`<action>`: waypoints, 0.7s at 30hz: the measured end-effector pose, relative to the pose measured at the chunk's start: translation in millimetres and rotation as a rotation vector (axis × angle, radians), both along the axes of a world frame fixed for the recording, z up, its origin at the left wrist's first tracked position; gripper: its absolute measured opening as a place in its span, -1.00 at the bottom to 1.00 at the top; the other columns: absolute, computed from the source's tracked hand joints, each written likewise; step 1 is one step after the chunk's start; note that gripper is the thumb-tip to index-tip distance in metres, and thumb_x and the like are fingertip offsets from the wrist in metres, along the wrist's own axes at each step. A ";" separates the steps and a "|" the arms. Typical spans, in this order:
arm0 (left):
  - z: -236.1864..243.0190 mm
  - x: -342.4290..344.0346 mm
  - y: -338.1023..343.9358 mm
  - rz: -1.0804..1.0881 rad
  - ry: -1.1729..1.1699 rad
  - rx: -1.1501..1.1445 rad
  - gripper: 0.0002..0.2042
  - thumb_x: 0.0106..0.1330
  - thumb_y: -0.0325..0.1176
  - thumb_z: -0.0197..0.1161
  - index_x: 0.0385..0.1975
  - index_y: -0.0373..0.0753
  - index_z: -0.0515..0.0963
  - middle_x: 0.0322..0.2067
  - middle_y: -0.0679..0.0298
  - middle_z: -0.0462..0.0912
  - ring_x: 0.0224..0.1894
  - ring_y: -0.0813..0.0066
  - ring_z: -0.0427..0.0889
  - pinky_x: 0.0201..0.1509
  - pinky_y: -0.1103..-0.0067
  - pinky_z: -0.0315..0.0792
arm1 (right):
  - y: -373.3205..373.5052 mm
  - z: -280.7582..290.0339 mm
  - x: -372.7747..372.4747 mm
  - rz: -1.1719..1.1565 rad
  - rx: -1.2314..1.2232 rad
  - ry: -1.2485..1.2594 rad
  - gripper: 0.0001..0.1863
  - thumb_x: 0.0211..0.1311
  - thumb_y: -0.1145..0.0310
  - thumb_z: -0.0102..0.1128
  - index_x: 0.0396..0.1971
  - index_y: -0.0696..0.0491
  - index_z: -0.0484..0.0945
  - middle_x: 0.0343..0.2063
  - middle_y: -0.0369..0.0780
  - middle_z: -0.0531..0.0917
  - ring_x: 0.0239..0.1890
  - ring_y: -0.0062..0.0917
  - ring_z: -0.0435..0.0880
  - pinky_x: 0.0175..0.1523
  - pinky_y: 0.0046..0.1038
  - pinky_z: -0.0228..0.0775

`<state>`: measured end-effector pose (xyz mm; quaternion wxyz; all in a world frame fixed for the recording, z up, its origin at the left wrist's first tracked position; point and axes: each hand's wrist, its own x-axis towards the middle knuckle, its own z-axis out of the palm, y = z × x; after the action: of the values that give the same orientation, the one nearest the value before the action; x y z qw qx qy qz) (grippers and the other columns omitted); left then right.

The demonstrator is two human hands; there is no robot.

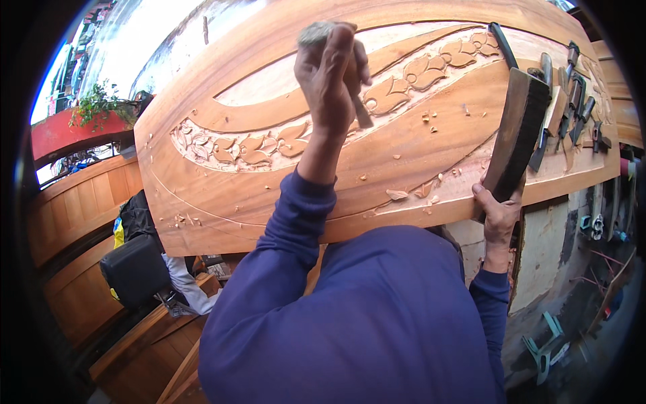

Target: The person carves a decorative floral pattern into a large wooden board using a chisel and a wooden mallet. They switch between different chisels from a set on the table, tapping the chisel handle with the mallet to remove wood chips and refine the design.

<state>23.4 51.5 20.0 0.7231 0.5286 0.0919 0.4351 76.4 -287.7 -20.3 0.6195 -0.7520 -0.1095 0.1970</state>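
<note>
One long dark-wood block point(517, 135), likely heavy, right hand point(500, 212) sensibly low, fingers part-hidden; left hand point(330, 77), fingers round grey chisel point(363, 116) above carved brown-wood panel point(356, 176).

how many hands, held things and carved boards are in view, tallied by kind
Hands: 2, left hand and right hand
Held things: 2, chisel and wooden block
Carved board: 1
Total: 5

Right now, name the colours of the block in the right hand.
The block is brown with a black side, shown in the head view.
</note>
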 end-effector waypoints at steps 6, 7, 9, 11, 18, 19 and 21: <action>-18.4 24.5 9.4 -0.016 -0.086 -0.061 -0.72 0.47 -0.12 0.36 -0.30 -0.20 0.51 -0.62 0.18 0.52 -0.72 0.47 0.50 -0.69 0.60 0.38 | 1.2 -0.6 1.1 0.008 0.029 0.012 -0.24 0.13 0.51 0.47 0.37 0.07 0.36 -0.16 -0.31 0.64 -0.12 -0.63 0.64 0.08 -0.51 0.54; -19.9 25.6 10.3 -0.014 -0.068 -0.060 -0.71 0.47 -0.12 0.36 -0.31 -0.20 0.50 -0.63 0.18 0.52 -0.72 0.48 0.49 -0.70 0.60 0.37 | 0.7 -1.2 1.2 0.006 0.032 0.017 -0.24 0.13 0.51 0.47 0.36 0.07 0.37 -0.16 -0.31 0.64 -0.12 -0.63 0.64 0.08 -0.51 0.54; -21.3 25.8 11.2 -0.018 -0.052 -0.061 -0.70 0.47 -0.11 0.35 -0.32 -0.19 0.49 -0.63 0.19 0.52 -0.73 0.48 0.48 -0.71 0.60 0.35 | 0.2 -2.0 1.1 0.004 0.040 0.025 -0.25 0.13 0.51 0.46 0.36 0.07 0.37 -0.16 -0.31 0.64 -0.12 -0.63 0.64 0.08 -0.51 0.54; -20.8 24.7 11.8 -0.028 -0.059 -0.066 -0.69 0.47 -0.09 0.34 -0.33 -0.19 0.49 -0.63 0.19 0.52 -0.73 0.49 0.49 -0.72 0.60 0.35 | -0.2 -3.4 0.4 -0.004 0.056 0.029 -0.25 0.13 0.51 0.46 0.36 0.07 0.37 -0.16 -0.31 0.64 -0.12 -0.63 0.64 0.08 -0.50 0.54; -19.4 21.6 8.6 -0.058 -0.081 -0.016 -0.70 0.47 -0.10 0.33 -0.29 -0.20 0.47 -0.63 0.18 0.50 -0.73 0.49 0.48 -0.71 0.60 0.38 | -1.3 -2.7 0.5 0.012 0.052 0.013 -0.25 0.14 0.51 0.46 0.36 0.06 0.36 -0.18 -0.30 0.64 -0.11 -0.62 0.64 0.09 -0.49 0.53; -22.8 20.9 10.5 -0.062 -0.116 -0.024 -0.71 0.47 -0.12 0.33 -0.29 -0.20 0.47 -0.63 0.18 0.50 -0.72 0.49 0.48 -0.71 0.60 0.38 | -1.0 -2.5 0.2 0.008 0.052 0.007 -0.25 0.14 0.51 0.46 0.36 0.06 0.36 -0.18 -0.30 0.63 -0.11 -0.62 0.63 0.09 -0.49 0.53; -25.0 19.4 11.1 -0.046 -0.154 -0.031 -0.73 0.46 -0.16 0.35 -0.28 -0.20 0.47 -0.63 0.18 0.51 -0.71 0.50 0.49 -0.71 0.59 0.40 | 0.3 -1.8 -0.7 -0.002 0.052 -0.006 -0.25 0.14 0.51 0.47 0.35 0.06 0.36 -0.19 -0.31 0.63 -0.11 -0.62 0.63 0.08 -0.49 0.53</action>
<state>42.8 62.6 -5.0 0.7459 0.4842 0.0306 0.4564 75.7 -287.4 -22.1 0.6386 -0.7364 -0.1155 0.1911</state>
